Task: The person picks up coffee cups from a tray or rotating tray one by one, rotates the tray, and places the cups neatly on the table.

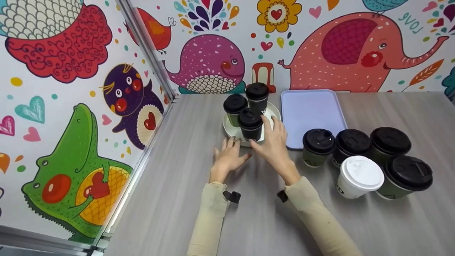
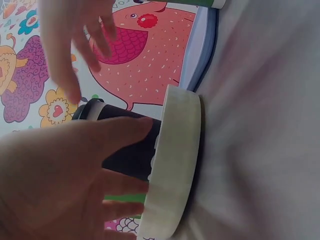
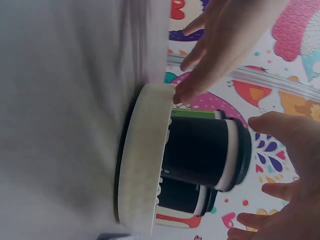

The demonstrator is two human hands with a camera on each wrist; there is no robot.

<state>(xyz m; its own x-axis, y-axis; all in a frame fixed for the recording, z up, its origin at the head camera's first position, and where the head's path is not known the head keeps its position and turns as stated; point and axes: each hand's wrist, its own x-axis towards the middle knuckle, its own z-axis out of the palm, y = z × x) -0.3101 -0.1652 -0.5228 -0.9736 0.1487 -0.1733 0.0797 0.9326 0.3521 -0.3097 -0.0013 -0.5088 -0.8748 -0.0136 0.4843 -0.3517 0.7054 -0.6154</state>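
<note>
Three lidded paper cups stand on a round white plate [image 1: 227, 128] near the back of the table: a black cup [image 1: 251, 129] at the front, a green cup [image 1: 233, 117] at the left and another dark cup [image 1: 258, 103] behind. My left hand [image 1: 229, 156] is at the plate's front left, fingers spread; in the right wrist view a fingertip appears to meet the rim [image 3: 145, 150]. Beside the front cup's right side hovers my right hand [image 1: 273, 144], its fingers loosely bent. A gap shows between it and the lid [image 3: 242, 155] in the right wrist view.
A lavender tray [image 1: 312, 110] lies right of the plate. Farther right are several larger black-lidded cups, including a green one [image 1: 394, 192], and a white cup [image 1: 359, 177] with a white lid. Patterned wall panels [image 1: 149, 46] border the table behind and at left.
</note>
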